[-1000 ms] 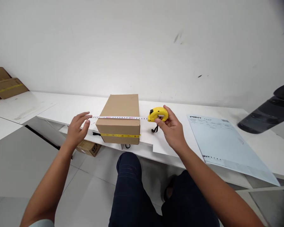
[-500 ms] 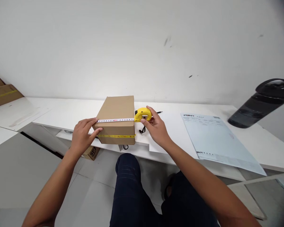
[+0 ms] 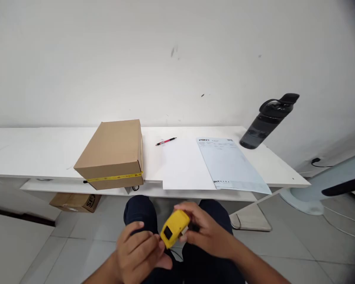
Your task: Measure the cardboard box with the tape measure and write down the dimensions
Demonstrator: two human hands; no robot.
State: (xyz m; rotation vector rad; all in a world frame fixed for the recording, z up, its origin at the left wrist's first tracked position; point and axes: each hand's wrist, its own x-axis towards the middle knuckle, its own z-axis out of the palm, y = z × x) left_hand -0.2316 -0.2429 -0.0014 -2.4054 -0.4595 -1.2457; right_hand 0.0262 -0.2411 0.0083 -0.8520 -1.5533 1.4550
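Low over my lap, my right hand (image 3: 208, 232) is closed on a yellow tape measure (image 3: 174, 228) whose blade is drawn in. My left hand (image 3: 139, 252) meets it from the left, its fingers curled against the case's front end. Up on the white table (image 3: 32, 154) sits a brown cardboard box (image 3: 114, 152) with a yellow strap across its front face. Neither hand touches the box.
A red pen (image 3: 165, 141) lies on the table behind a white sheet (image 3: 183, 165), with a pale blue printed form (image 3: 229, 163) to its right. A dark bottle (image 3: 268, 120) stands at the table's right end. Another carton (image 3: 75, 201) rests on the floor under the table.
Both hands have left the box and come down to my lap. The tape that lay stretched across the box top is now wound back into its case. The view has swung right.
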